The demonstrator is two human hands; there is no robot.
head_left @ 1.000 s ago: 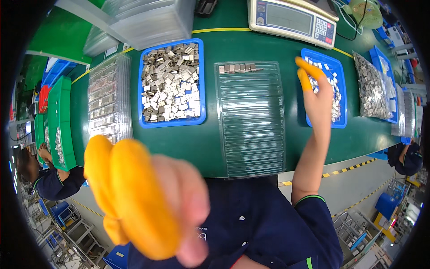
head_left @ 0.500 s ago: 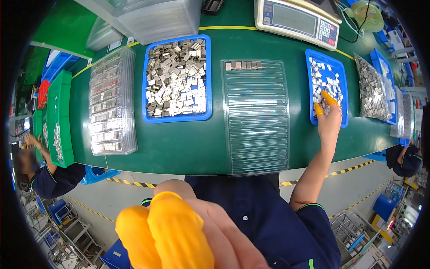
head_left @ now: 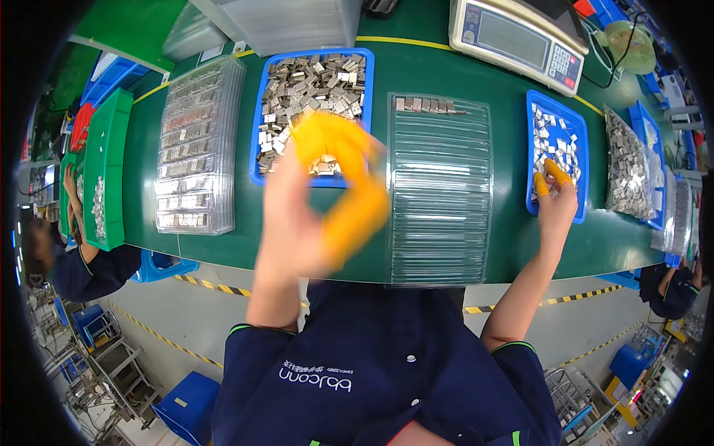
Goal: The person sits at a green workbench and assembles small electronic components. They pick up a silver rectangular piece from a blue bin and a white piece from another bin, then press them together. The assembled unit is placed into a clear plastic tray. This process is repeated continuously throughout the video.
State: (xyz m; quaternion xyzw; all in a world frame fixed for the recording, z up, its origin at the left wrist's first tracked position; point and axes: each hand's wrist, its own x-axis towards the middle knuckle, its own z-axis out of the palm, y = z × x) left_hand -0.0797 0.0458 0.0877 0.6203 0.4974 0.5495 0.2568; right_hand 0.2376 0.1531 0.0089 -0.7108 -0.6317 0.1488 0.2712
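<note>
My right hand (head_left: 558, 201), with yellow finger cots on its fingertips, reaches into the right blue tray (head_left: 531, 134). Its thumb and finger are apart, touching or just above small white-and-silver metal parts (head_left: 565, 158). Raised in front of the left blue tray (head_left: 368, 82) is my left hand (head_left: 297, 223), also in yellow finger cots. Its fingers curve round but are smeared by motion, so whether they hold anything is unclear. That hand hides part of the many flat metal pieces (head_left: 316, 82) in the left tray. Between the trays lies a clear ribbed plastic tray (head_left: 440, 201), with several metal pieces (head_left: 425, 105) along its far end.
Stacked clear trays (head_left: 197, 149) of parts stand left, beside a green bin (head_left: 104, 171). A scale (head_left: 513, 41) sits at the back right. A bag of metal parts (head_left: 627, 163) lies far right. Another person's arm (head_left: 74, 197) is at the far left.
My left hand has swung up from close in front of me to over the left blue tray. The right hand stays in the right tray. The whole view has shifted a little.
</note>
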